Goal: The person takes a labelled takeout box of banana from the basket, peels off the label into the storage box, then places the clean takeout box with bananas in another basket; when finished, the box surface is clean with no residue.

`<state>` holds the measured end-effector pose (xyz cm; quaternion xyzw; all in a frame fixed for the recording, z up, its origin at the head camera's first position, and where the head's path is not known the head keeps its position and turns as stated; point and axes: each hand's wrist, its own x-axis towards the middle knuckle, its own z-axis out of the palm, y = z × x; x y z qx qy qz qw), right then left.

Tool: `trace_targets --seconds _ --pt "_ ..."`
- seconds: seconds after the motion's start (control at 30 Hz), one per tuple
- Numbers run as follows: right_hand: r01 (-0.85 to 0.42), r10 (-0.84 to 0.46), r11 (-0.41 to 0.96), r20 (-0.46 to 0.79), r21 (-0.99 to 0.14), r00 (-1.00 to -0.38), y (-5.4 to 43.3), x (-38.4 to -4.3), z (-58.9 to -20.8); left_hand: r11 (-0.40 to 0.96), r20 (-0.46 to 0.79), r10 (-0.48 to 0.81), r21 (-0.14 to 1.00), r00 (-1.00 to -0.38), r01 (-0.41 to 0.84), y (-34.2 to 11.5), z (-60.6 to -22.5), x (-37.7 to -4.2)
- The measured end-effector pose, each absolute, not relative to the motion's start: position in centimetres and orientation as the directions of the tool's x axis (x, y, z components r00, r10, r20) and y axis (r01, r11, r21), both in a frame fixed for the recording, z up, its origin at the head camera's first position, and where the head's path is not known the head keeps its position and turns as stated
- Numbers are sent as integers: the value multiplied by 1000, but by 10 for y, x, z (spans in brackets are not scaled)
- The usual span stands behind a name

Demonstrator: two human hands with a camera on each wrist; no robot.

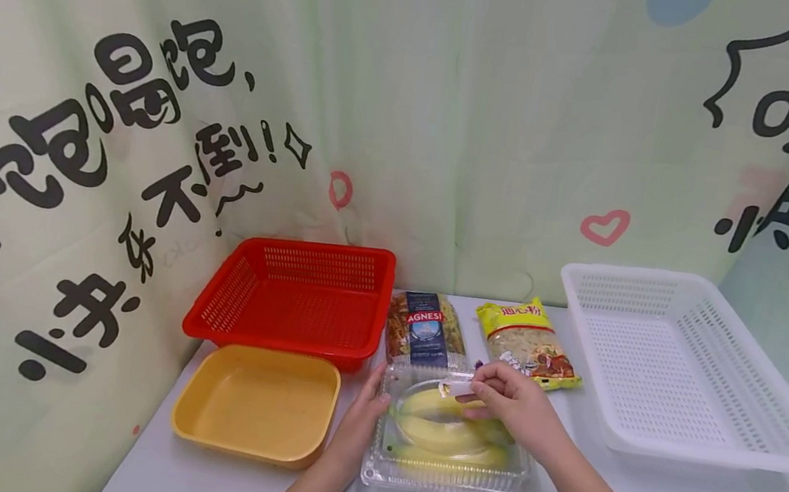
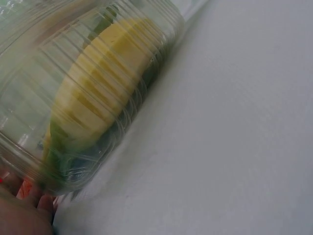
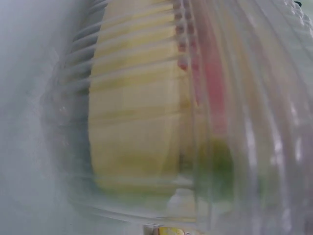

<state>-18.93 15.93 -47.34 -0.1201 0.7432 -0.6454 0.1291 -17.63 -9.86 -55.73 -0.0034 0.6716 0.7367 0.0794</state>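
Note:
A clear plastic clamshell box (image 1: pixel 444 482) with yellow bananas (image 1: pixel 439 436) inside sits on the table in the head view. My left hand (image 1: pixel 357 419) rests along the box's left side, its fingers fairly straight. In the left wrist view, fingertips (image 2: pixel 45 203) touch the box's lower corner. Over the lid, my right hand (image 1: pixel 512 401) pinches a small white label (image 1: pixel 456 388) between thumb and fingertips. The right wrist view is filled by the blurred ribbed wall of the box (image 3: pixel 142 112), with that hand out of sight.
A red basket (image 1: pixel 283 341) and a yellow tub (image 1: pixel 245 445) stand on the left. Behind the box lie an AGNESI pasta bag (image 1: pixel 426 328) and a yellow-topped food bag (image 1: pixel 528 345). To the right is a white basket (image 1: pixel 721 456). A printed curtain (image 1: pixel 472 122) hangs behind the table.

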Motion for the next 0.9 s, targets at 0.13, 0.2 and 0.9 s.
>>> trace_targets --seconds 0.13,0.2,0.9 --pt "-28 -343 157 -28 -987 -939 158 -189 -472 -92 -105 115 989 -988 -116 -99 -558 -177" --pt "-34 -342 161 -23 -986 -939 157 -189 -471 -96 -97 117 989 -988 -109 -99 -558 -177" --pt "-219 -391 443 32 -869 -920 158 -190 -470 -84 -128 113 987 -985 -137 -98 -555 -175"
